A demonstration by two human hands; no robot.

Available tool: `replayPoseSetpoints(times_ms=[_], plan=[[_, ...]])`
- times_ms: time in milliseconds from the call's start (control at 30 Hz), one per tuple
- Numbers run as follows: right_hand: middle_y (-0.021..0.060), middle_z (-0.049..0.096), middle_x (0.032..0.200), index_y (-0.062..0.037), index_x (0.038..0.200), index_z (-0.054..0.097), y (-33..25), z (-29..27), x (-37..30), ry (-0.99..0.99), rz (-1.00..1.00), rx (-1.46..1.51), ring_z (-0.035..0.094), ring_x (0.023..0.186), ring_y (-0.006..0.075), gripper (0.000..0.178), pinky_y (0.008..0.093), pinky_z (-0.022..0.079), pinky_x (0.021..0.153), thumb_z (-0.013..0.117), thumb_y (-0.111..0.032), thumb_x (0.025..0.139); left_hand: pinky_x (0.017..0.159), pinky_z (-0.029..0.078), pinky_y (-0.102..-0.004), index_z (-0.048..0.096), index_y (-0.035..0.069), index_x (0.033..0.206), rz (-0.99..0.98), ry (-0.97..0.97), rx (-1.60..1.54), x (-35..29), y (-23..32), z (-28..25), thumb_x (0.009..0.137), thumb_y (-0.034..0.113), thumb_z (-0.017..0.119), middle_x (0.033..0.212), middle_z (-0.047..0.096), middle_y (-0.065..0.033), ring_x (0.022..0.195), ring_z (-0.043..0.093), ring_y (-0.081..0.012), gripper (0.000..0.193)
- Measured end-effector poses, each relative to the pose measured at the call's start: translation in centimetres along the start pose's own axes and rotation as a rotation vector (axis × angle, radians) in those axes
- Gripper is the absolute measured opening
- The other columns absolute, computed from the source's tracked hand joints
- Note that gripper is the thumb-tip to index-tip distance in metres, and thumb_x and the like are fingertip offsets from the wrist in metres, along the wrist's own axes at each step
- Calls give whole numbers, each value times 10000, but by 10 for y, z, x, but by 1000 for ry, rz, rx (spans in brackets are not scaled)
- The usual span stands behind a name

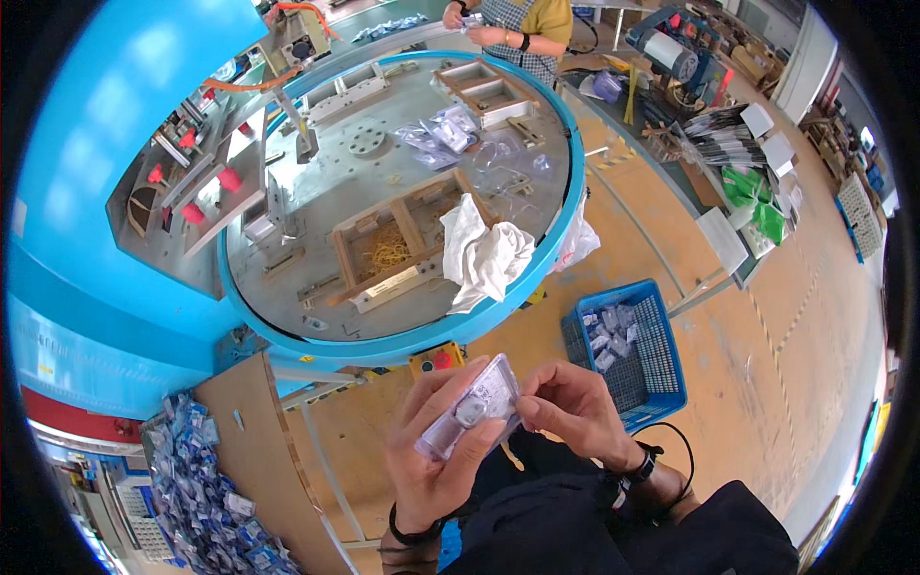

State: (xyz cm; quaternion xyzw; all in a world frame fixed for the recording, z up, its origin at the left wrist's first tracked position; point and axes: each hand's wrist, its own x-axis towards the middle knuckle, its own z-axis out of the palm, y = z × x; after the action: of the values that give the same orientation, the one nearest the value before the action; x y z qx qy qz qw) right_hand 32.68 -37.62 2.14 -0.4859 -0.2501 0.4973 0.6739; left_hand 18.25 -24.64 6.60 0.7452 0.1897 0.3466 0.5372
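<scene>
My left hand (414, 470) is closed around a clear plastic blister pack (491, 388), thumb across its front and fingers behind. Through the plastic shows a small whitish item with a printed card; its kind I cannot make out. At the pack's right edge my right hand (580, 412) has thumb and forefinger pinched together on the rim. The pack is tilted, held in front of my body. Just beyond it is a yellow box with a red push button (441, 359), below the rim of a round blue-edged turntable (326, 331).
Wooden frames (402, 225), yellow rubber bands (386, 251), a white cloth (484, 249) and clear packs (441, 134) lie on the turntable. A blue crate (661, 369) holds packs at right. Many packs (206, 479) are heaped at left. A co-worker (522, 38) stands across.
</scene>
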Motion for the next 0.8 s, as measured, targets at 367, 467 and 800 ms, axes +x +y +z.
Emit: replayPoseSetpoints(times_ms=[367,467,800], plan=[[-22,649,914,-39,1061,648,13,-6,2,-22,4,4,592,818,50,161,215,490,727,711,-156,970,838,519,-321,647,-19,1292,-13,-44,68,1,-3,-1,878,108,747,1122,654,-170,982,660,-243,445],[-15,672,939,-40,1077,659,17,-8,2,-18,19,-30,606,835,49,173,216,501,735,720,-154,963,860,508,-312,636,-41,1289,-78,-31,-11,0,-14,0,905,128,724,1126,655,-153,986,652,-216,429],[25,692,939,-1,1085,670,23,-12,11,-47,151,-241,626,812,71,211,231,522,736,730,-156,954,945,490,-306,536,-55,1393,-426,58,-260,-16,-49,-1,979,189,657,1203,649,-151,1100,614,-169,496]])
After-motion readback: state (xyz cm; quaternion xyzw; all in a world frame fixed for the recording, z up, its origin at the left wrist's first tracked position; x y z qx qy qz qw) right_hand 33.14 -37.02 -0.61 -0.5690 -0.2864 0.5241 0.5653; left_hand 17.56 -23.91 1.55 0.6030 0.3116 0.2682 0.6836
